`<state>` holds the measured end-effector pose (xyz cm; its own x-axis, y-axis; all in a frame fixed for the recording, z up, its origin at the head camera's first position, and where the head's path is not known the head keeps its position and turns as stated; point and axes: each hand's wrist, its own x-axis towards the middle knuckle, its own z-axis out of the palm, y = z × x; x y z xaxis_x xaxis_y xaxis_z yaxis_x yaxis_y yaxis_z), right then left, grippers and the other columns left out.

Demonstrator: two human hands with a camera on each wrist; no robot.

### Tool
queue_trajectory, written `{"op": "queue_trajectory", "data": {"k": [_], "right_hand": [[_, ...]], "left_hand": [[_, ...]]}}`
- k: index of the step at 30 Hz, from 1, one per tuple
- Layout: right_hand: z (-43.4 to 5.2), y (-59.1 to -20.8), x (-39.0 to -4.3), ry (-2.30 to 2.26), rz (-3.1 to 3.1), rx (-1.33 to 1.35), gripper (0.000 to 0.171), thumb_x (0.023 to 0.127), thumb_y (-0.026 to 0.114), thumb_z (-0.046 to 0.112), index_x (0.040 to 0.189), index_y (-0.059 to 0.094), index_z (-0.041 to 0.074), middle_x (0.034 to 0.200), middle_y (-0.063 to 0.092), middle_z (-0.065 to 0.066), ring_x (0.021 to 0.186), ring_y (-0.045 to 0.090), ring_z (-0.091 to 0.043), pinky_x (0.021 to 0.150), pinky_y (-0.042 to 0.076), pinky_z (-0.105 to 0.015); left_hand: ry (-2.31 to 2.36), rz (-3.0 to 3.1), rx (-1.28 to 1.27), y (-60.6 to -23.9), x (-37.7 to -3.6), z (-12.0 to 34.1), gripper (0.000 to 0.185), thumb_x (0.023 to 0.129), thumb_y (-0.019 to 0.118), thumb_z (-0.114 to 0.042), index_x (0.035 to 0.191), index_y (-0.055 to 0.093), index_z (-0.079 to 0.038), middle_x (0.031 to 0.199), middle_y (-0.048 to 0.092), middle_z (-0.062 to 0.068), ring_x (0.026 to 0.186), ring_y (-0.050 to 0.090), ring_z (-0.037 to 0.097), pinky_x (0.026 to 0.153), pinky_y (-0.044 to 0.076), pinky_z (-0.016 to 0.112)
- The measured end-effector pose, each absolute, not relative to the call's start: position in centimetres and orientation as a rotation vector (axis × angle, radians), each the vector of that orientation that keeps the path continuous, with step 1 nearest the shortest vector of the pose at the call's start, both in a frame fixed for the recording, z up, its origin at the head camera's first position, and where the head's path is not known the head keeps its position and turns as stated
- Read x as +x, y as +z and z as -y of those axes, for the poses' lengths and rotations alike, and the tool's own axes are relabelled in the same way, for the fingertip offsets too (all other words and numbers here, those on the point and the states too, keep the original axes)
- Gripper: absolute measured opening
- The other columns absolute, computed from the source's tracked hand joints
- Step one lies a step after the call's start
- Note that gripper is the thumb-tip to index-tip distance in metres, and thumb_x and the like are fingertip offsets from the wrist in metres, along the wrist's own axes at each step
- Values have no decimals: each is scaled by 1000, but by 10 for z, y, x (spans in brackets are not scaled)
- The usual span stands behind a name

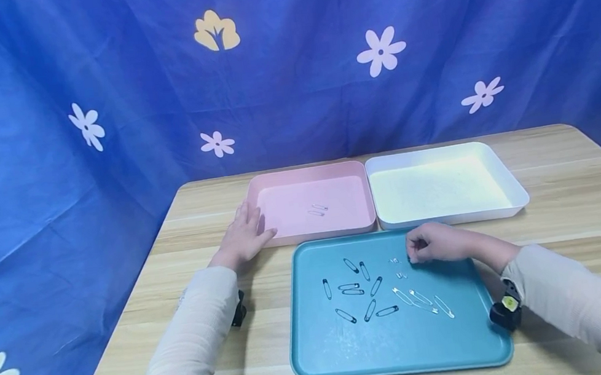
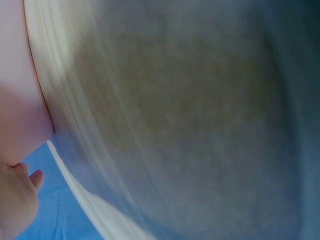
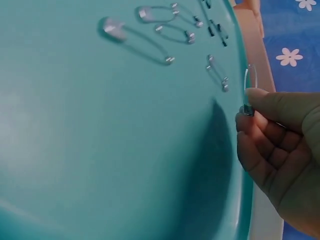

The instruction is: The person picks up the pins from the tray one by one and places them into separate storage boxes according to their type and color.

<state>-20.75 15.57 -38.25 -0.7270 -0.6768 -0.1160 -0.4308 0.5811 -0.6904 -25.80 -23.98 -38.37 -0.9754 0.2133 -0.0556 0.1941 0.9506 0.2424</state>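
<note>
Here the right hand [image 1: 434, 243] hovers over the far part of a smooth, round-cornered teal tray [image 1: 318, 346], its thumb and fingertips pinched on a small silver safety pin [image 3: 249, 85], a thin wire loop standing upright above the tray's far edge. The left hand [image 1: 243, 236] lies flat on the wooden table [image 1: 586, 204], fingers straight and touching the near left corner of the matte pink tray [image 1: 277, 181]. More safety pins lie scattered in the teal tray, dark ones [image 1: 354, 291] toward the left, silver ones [image 1: 421, 300] toward the right. Two silver pins [image 1: 317, 209] lie in the pink tray. Beside it stands a white tray [image 1: 505, 179] with a pale floor. Blue flowered cloth [image 1: 99, 80] hangs behind the pale, grained table.
</note>
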Motion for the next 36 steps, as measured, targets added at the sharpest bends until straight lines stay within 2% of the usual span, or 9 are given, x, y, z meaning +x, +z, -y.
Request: {"op": "queue_trajectory", "data": {"k": [18, 23, 29, 36], "right_hand": [[-123, -367, -223, -1222, -2474, -799, 5, 81, 57, 5, 80, 59, 0, 64, 53, 0, 61, 50, -16, 56, 44, -30], [-115, -365, -229, -1299, -2482, -741, 5, 79, 59, 4, 81, 61, 1, 70, 58, -4, 64, 52, -15, 61, 46, -30], [-108, -363, -236, -1421, -2475, -656, 7, 79, 60, 5, 83, 62, 0, 74, 60, -7, 66, 53, -17, 64, 47, -35], [-98, -361, -243, -1510, -2464, -561, 9, 80, 59, 6, 86, 62, -1, 76, 61, -14, 67, 56, -26, 64, 47, -37]], "left_hand": [[358, -3024, 299, -384, -257, 240, 73, 85, 37, -49, 137, 16, -1, 140, -7, 23, 126, -3, 38, 98, 10, 53], [350, -3032, 297, -384, -256, 239, 74, 85, 37, -50, 137, 17, -1, 140, -6, 23, 127, -2, 38, 99, 11, 53], [362, -3029, 295, -383, -256, 239, 74, 85, 36, -51, 137, 17, -2, 141, -6, 22, 127, -3, 36, 99, 11, 52], [354, -3033, 306, -384, -257, 241, 76, 84, 35, -53, 137, 17, -1, 141, -6, 22, 127, -2, 37, 99, 11, 53]]}}
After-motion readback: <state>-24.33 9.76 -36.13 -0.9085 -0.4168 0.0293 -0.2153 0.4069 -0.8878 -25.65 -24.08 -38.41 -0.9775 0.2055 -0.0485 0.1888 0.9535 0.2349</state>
